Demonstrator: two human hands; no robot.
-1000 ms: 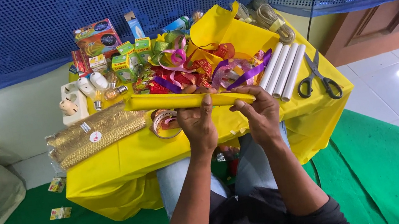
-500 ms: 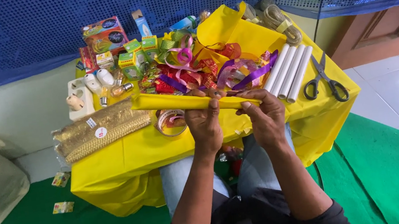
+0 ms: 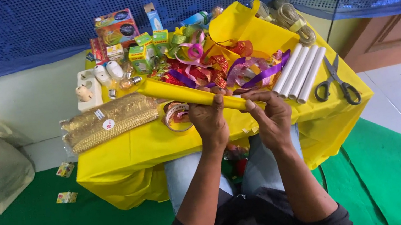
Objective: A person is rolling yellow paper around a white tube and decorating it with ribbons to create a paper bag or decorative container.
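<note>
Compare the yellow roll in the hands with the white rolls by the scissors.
The yellow roll is a single one held above the table in the left hand and right hand; the white rolls are four, lying side by side on the yellow tablecloth, untouched. The yellow roll looks longer and slants down to the right; the white rolls slant the other way, next to the scissors. Both are slim rolled tubes.

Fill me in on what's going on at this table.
A seated person holds a rolled yellow tube in both hands above a small table draped in yellow cloth. The left hand and right hand each close around the tube near its right end. On the table lie four white rolls, scissors, a tangle of coloured ribbons, a packet of gold trim, light bulbs and small boxes.
</note>
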